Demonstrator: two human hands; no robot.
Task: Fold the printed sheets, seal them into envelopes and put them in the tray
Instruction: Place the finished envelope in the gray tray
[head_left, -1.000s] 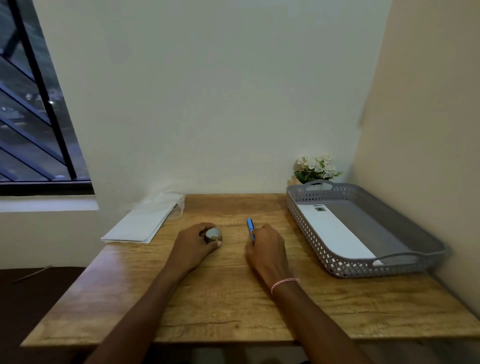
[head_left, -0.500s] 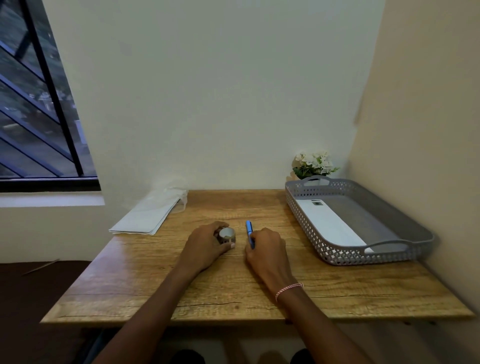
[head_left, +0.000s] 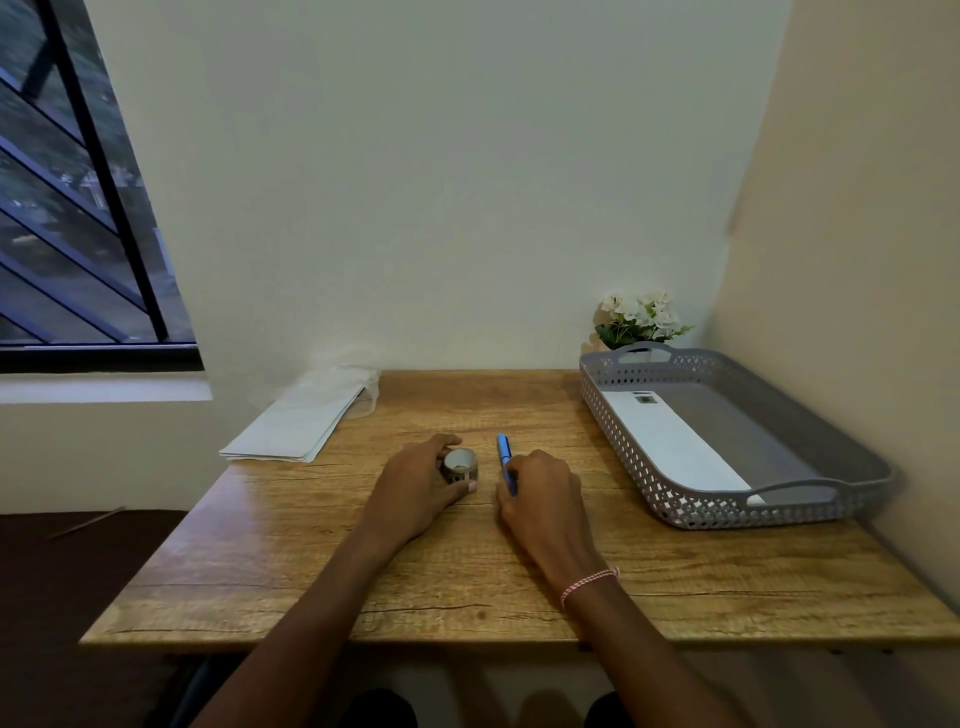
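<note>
Left hand (head_left: 421, 486): palm down on table (head_left: 467, 587), fingers curled round tape roll (head_left: 460, 464).
Right hand (head_left: 543, 491): palm down, fingers curled, gripping pen (head_left: 505, 460).
Sheets (head_left: 298, 423): stacked, far left.
Tray (head_left: 727, 512): right, holding one envelope (head_left: 670, 441).

Envelope (head_left: 670, 447) in tray (head_left: 727, 512): small dark print at its far end, too small to read.
Other text: none.
</note>
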